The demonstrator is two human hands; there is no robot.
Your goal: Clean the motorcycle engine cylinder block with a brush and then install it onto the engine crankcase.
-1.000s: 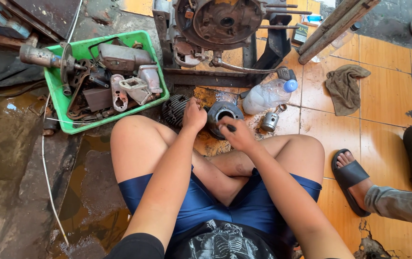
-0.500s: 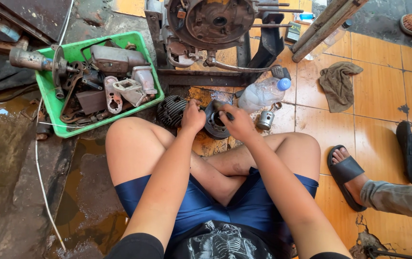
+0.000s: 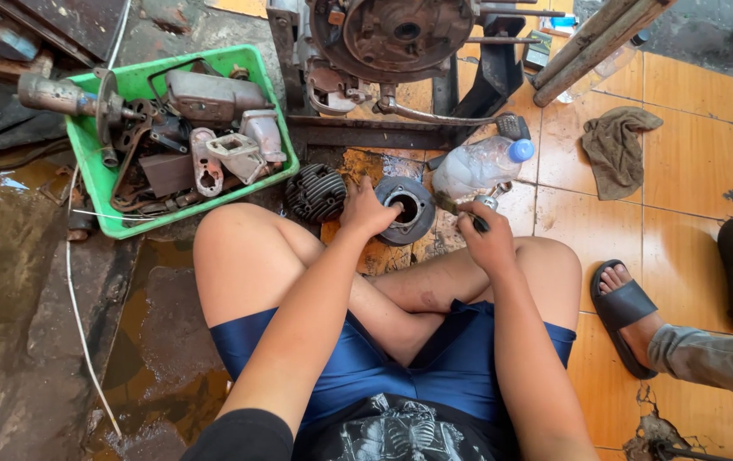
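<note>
The left hand (image 3: 369,211) rests curled on the rim of a round metal engine cylinder (image 3: 407,209) standing on the tiled floor (image 3: 691,162) in front of the crossed legs. The right hand (image 3: 487,243) is closed around a small tool (image 3: 479,207) just beside it. A plastic bottle (image 3: 477,165) lies near, and a green tray (image 3: 97,175) of parts sits toward the floor's left edge.

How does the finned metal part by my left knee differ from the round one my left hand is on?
The finned cylinder is dark, ribbed all round and lies untouched beside the left knee. The round part is smoother and grey, with an open bore facing up, and the left hand rests on its edge. Both are grimy metal pieces lying on the orange tiled floor.
</note>
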